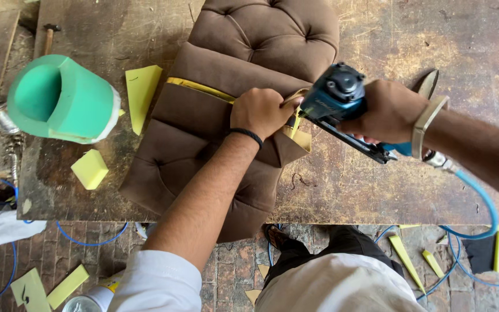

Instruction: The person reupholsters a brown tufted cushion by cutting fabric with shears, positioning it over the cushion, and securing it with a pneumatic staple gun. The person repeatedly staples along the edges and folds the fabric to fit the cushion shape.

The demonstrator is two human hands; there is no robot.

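While pinned flat on worn wooden workbench (434, 190), brown tufted cushion (232, 75): lies centre, lower end hanging over bench front edge; yellow piping strip (200, 88) across its middle.
L hand (259, 111): fingers curled tight, clamped on fabric fold at cushion's rt edge; black band at wrist.
Rt hand (389, 111): fingers wrapped shut round grip of blue pneumatic stapler (342, 101); nose touching fabric just beside L hand; pale bangle at wrist.
Blue air hose (483, 202): runs from stapler base, off bench edge, down to brick floor.
Green foam form (62, 98): bench, far L, well apart from cushion.
Yellow foam wedge (141, 92): between green form and cushion.
Yellow foam block (90, 169): near cushion's lower L.
Hammer (49, 36): top L, partly seen.
Foam offcuts (411, 257): scattered on floor.
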